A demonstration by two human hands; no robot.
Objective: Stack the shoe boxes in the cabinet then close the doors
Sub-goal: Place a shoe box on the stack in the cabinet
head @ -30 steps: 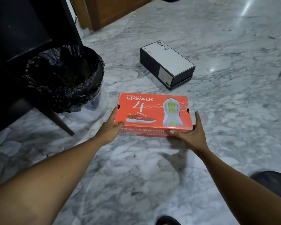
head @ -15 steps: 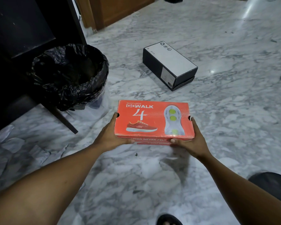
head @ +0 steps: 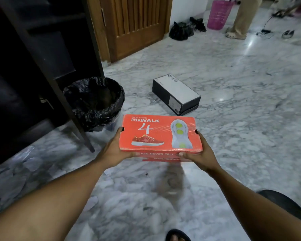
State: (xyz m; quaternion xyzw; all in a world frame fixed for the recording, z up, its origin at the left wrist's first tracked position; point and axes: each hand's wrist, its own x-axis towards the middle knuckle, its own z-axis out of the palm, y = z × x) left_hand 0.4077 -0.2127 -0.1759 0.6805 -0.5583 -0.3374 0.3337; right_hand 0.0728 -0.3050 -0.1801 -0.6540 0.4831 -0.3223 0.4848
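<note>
- I see the orange shoe box (head: 161, 134) at the middle of my view, lid up and level, held above the marble floor (head: 241, 129).
- My left hand (head: 114, 152) grips its 9 o'clock end, thumb curled onto the near side and fingers under the end.
- My right hand (head: 201, 153) grips the 3 o'clock end the same way, thumb on the near side.
- A second shoe box (head: 176, 92), black with a white lid, lies on the floor at 12 o'clock from the orange one, well apart from it.
- A bin lined with a black bag (head: 94, 101) stands at 10 o'clock from the held box, just beside the dark cabinet (head: 33, 66), which fills my 9 o'clock side.
- A wooden door (head: 134, 26) is at 12 o'clock, a pink basket (head: 219, 13) at 1 o'clock.
</note>
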